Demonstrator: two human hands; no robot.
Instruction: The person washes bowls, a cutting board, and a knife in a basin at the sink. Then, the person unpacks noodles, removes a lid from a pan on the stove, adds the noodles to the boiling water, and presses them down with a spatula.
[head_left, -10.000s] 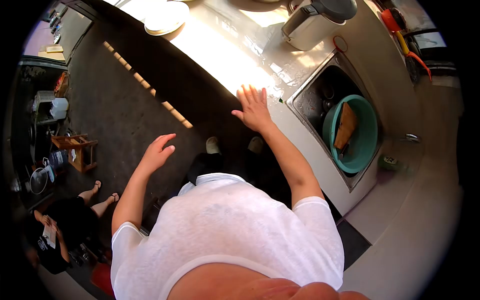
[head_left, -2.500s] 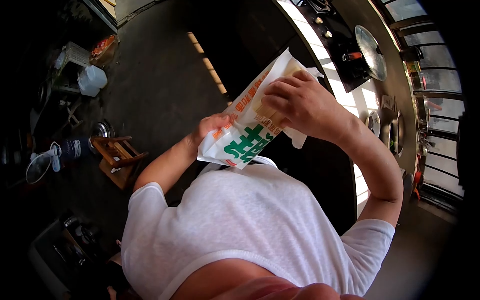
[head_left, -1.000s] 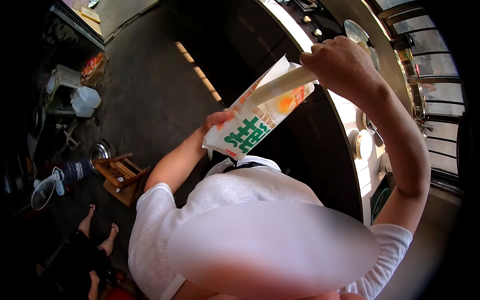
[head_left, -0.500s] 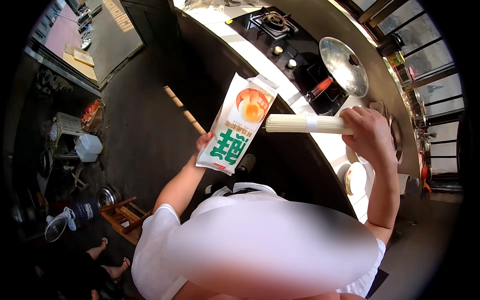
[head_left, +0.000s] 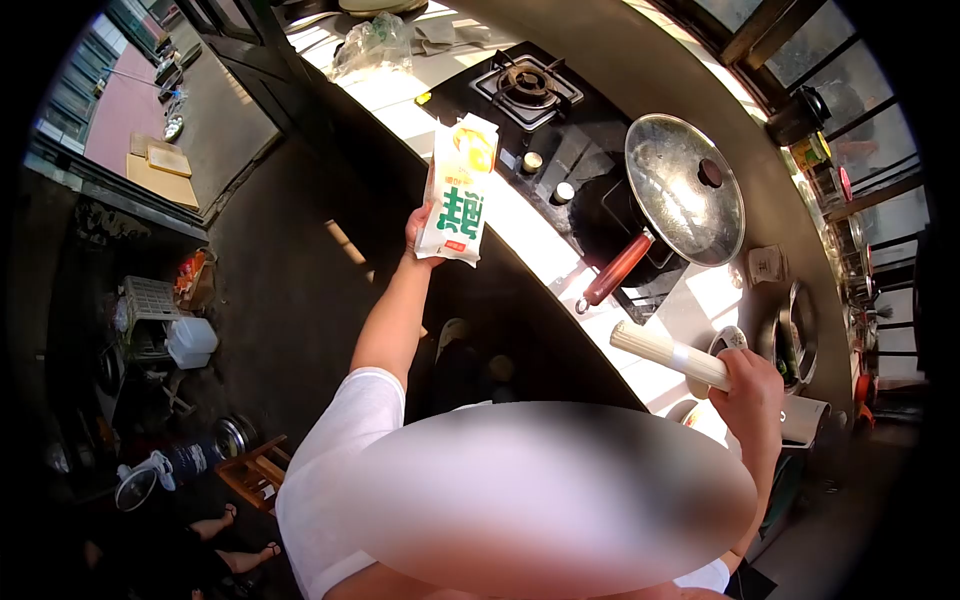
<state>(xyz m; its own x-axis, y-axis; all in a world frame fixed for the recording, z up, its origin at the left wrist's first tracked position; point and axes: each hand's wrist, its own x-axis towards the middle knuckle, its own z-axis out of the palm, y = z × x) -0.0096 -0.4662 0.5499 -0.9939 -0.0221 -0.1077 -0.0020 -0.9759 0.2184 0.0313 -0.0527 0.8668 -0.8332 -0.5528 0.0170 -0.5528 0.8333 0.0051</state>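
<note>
The right grip [head_left: 748, 392] clasps one end of the noodle bundle [head_left: 655, 348], whose jutting far end could snap if knocked on the bench [head_left: 540, 250] beside it; the left grip [head_left: 418, 232] holds the packet [head_left: 460, 205].

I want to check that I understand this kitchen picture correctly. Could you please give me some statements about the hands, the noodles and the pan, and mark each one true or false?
1. The left hand holds a packet with green letters. True.
2. The noodles lie loose on the counter. False: the right hand holds them as a bundle.
3. A white band goes around the noodles. True.
4. The pan is covered with a glass lid. True.
5. The handle of the pan is blue. False: it is reddish brown.
</note>
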